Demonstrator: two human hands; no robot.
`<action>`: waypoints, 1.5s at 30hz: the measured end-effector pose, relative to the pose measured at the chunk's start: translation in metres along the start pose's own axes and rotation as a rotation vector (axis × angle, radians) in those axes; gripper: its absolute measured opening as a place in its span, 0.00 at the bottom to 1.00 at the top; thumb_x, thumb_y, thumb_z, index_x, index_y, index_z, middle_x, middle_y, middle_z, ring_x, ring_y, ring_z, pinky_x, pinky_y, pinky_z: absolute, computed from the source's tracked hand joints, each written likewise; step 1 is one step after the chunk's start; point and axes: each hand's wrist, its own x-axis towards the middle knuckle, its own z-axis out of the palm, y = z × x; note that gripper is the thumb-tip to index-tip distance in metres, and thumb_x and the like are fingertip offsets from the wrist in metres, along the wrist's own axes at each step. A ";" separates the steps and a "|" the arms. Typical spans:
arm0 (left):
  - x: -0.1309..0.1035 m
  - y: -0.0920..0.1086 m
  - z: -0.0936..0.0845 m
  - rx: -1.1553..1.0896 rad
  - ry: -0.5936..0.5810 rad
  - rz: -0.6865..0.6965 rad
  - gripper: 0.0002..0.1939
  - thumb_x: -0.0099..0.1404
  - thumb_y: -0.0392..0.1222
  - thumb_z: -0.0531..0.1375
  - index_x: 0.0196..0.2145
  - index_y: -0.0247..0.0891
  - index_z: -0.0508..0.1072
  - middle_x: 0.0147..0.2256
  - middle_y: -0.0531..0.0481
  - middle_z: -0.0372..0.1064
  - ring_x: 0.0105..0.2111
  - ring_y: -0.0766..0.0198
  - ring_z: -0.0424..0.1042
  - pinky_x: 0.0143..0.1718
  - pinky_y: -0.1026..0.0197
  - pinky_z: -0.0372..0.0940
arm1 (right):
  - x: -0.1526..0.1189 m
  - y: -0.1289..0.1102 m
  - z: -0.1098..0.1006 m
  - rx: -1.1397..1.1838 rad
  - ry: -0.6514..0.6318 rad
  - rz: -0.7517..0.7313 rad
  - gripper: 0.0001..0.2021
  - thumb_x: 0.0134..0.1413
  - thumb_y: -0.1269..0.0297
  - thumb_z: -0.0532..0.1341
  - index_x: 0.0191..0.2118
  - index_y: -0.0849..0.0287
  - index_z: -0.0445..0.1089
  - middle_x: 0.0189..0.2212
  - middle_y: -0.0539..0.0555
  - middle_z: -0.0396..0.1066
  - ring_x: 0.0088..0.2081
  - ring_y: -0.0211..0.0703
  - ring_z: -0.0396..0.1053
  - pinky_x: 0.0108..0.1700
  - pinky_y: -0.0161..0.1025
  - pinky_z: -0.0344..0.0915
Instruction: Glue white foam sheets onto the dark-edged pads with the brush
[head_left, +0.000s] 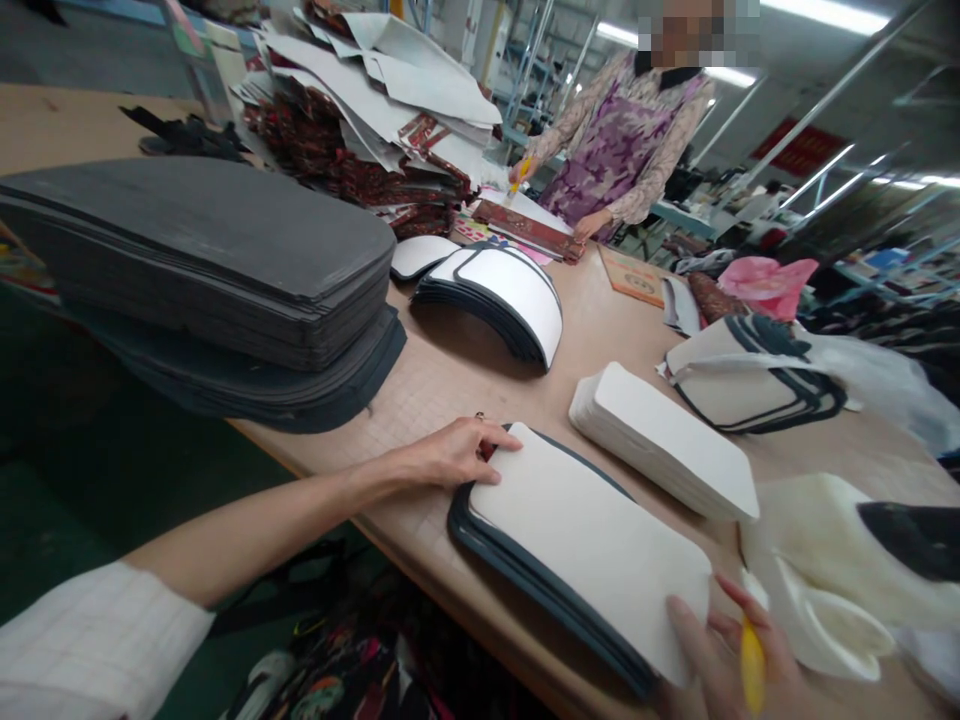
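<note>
A white rounded-corner panel (592, 530) lies on a stack of dark foam-like sheets (540, 590) at the table's front edge. At its left end, my left hand (469, 455) grips the corner, thumb and forefinger on the top face. My right hand (727, 650) is at the opposite end, its thumb on the panel's face. Between its fingers sits a yellow-handled tool (751, 665) with a pale tip; its exact kind is unclear. Just beyond the panel stands a neat stack of similar white panels (664, 435).
Tall piles of dark sheets (225, 240) stand at left. Curved white-topped pieces (510, 290) lie behind. A bundle of white and dark panels (750, 375) and pale foam (817, 560) are at right. Across the table (420, 400), a person (615, 140) works beside piled material (360, 110).
</note>
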 end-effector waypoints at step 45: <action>0.020 0.057 0.037 0.580 -0.137 0.511 0.19 0.64 0.28 0.46 0.47 0.40 0.68 0.54 0.46 0.58 0.54 0.59 0.55 0.55 0.55 0.56 | 0.015 0.040 0.030 -0.274 0.210 -0.832 0.12 0.58 0.68 0.55 0.48 0.57 0.66 0.35 0.55 0.69 0.37 0.42 0.69 0.38 0.37 0.69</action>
